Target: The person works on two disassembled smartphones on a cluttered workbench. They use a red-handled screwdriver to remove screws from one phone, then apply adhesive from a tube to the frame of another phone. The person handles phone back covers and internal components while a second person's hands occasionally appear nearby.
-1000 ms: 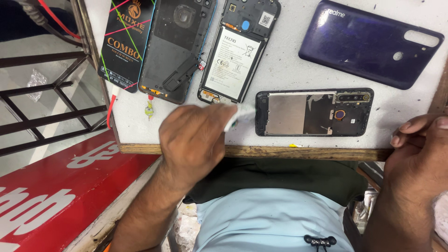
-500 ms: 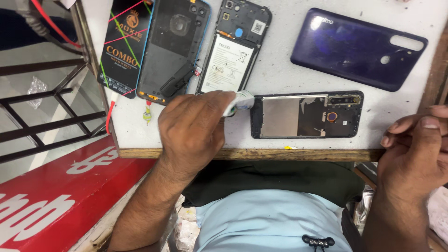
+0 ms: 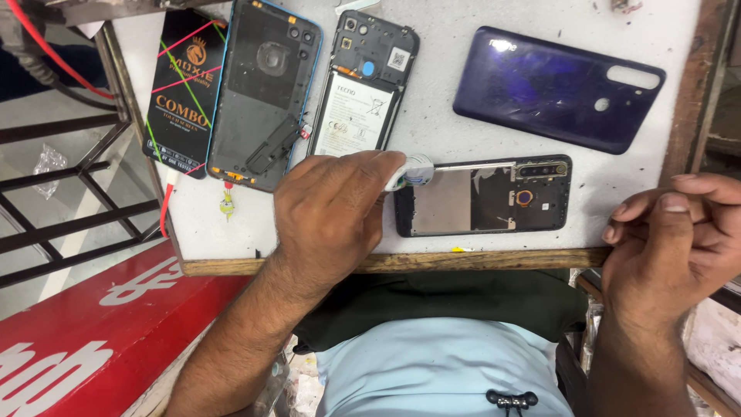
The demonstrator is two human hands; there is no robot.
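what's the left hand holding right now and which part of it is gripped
The left hand pinches a small white tube by its rear end between the fingers; its metal tip lies over the open phone frame. The right hand holds nothing visible.

The person is wearing a pale blue shirt [image 3: 432, 371] over dark green trousers [image 3: 463, 301], with a small dark cord toggle [image 3: 511, 400] hanging at the shirt's lower middle. The left hand [image 3: 332, 216] and right hand [image 3: 671, 247] are showing bare, forearms uncovered, no sleeves reaching them.
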